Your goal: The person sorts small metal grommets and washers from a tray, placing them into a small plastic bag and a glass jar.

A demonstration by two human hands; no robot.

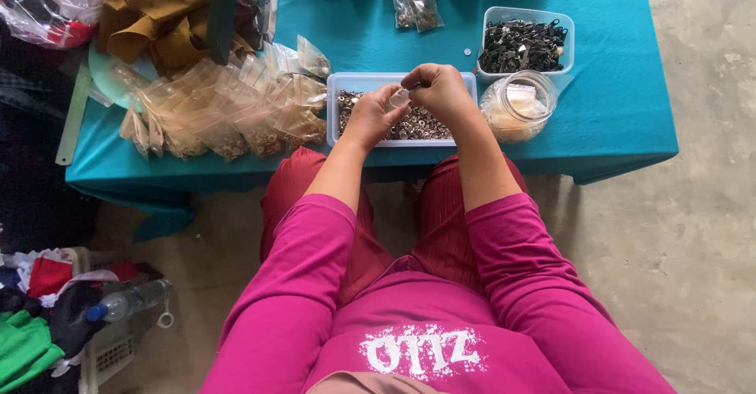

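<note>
Over metal bits [409, 122], hands [409, 99] pinch maybe clear baggie [399, 96].

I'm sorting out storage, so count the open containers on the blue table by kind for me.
Clear rectangular tubs: 2, one of small silvery pieces under both hands, one of dark metal pieces.
Clear round jars: 1, the jar by the right hand.
Total: 3

Soft even daylight, sharp focus, faint shadows
</note>
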